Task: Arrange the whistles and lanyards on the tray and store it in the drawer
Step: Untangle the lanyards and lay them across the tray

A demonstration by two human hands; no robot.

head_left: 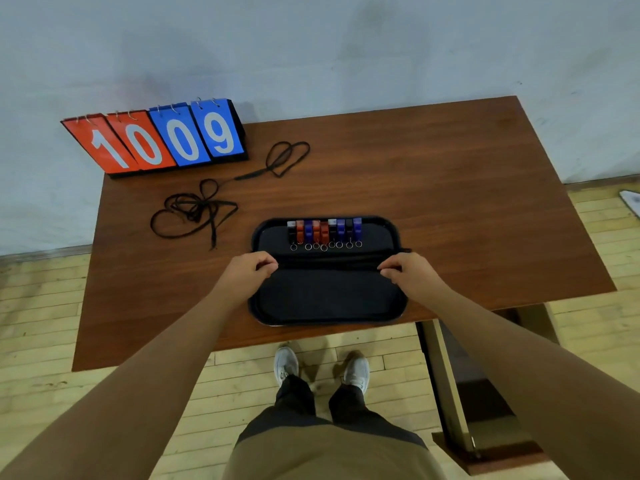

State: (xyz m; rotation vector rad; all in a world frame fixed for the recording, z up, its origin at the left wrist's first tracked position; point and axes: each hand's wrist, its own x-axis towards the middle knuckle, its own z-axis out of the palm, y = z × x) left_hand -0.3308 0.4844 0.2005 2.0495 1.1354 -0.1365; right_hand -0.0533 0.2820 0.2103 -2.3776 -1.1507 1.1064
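Note:
A black tray [255,308] lies at the table's near edge. Along its far side stands a row of several whistles [323,232], red, blue and black, each with a small key ring. My left hand [247,271] and my right hand [408,271] pinch the two ends of a black lanyard [329,262] stretched straight across the tray's middle. A tangle of loose black lanyards [194,209] lies on the table to the far left of the tray. Another looped lanyard [287,157] lies further back.
A flip scoreboard [162,140] reading 10 and 09 stands at the far left corner of the brown wooden table [467,202], against the wall. A table leg and base [448,382] are at the right below. My shoes [322,367] stand on the wooden floor.

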